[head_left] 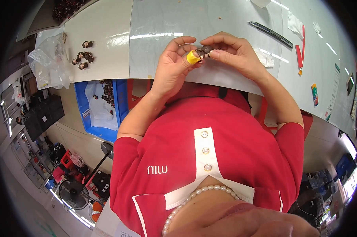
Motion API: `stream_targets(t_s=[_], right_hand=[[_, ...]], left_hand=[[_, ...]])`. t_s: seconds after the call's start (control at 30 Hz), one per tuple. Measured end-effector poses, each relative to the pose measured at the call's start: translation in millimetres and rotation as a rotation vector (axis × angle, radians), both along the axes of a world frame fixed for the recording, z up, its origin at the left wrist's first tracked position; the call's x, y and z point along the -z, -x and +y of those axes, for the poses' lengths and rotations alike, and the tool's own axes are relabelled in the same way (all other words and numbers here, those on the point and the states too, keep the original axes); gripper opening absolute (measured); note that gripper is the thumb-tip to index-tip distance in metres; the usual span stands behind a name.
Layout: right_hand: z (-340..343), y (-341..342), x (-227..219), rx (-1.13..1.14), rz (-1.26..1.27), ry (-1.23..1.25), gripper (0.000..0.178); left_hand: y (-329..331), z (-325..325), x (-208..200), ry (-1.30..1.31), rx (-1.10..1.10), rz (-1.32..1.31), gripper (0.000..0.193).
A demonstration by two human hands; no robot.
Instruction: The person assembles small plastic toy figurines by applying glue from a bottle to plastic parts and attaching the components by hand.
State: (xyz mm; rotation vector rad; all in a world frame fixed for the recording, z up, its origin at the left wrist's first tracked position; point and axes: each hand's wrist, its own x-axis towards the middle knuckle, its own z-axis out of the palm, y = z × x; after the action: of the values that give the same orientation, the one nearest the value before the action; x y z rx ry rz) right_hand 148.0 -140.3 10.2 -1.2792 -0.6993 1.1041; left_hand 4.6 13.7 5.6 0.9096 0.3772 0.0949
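Small dark nut-like piece [205,50], rough and lumpy, sits pinched between both hands above the pale table [107,35] edge: left hand [171,65] fingers curl onto it with a yellow cap [192,57] on the thumb, right hand [233,53] thumb and forefinger press on its other side. Left, below the table: blue plastic crate [121,100] with white liner and more dark pieces; on the tabletop a cluster of dark pieces [83,58] beside a crumpled clear plastic bag [48,63]. Farther right: black flat tool [270,34], red strip-shaped tool [300,53], crumpled white paper [267,60], small multicoloured rectangular pack [314,94] near the rim.
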Motion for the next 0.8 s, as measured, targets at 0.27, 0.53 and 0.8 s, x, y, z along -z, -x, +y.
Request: stream_targets(t_s=[0.27, 0.53, 0.8], right_hand=[[0.5, 5.1, 0.4, -0.014, 0.140, -0.022, 0.029], [-2.1, 1.8, 8.3, -0.009, -0.124, -0.007, 0.030], [-0.9, 3.1, 10.5, 0.016, -0.108, -0.059, 0.029]], left_hand=[[-1.9, 0.7, 0.8, 0.010, 0.042, 0.075, 0.049], [-3.6, -4.1, 3.7, 0.253, 0.237, 0.082, 0.066], [-7.6, -6.0, 11.6, 0.311, 0.236, 0.008, 0.074]])
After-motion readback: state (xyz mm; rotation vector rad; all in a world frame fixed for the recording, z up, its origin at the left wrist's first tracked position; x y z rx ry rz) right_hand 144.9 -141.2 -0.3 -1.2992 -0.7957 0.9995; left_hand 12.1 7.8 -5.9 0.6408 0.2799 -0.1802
